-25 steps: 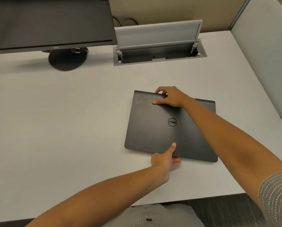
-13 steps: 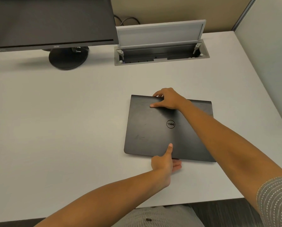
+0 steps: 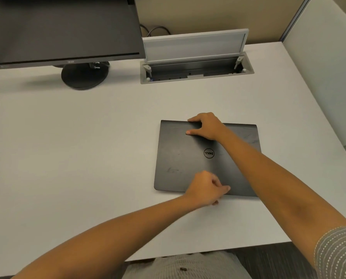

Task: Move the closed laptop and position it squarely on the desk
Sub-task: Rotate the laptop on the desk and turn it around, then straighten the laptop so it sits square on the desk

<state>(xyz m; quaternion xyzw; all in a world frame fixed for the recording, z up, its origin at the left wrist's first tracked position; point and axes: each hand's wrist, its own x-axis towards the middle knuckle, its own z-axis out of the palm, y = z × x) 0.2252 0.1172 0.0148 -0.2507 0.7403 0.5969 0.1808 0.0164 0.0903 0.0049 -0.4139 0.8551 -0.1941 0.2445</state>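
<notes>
Laptop (image 3: 188,158) has rotated nearly square to the worktop (image 3: 77,137); my left hand (image 3: 205,188) now curls at its near edge, right hand (image 3: 206,125) clamping the far edge.

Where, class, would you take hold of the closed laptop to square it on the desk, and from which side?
Take the laptop by its two long edges, far and near. It lies flat and thin on the desk, so fingers can only hook over an edge. The right hand curls over the far edge from above; the left hand meets the near edge from the person's side. Opposed holds probably make turning easiest.
</notes>
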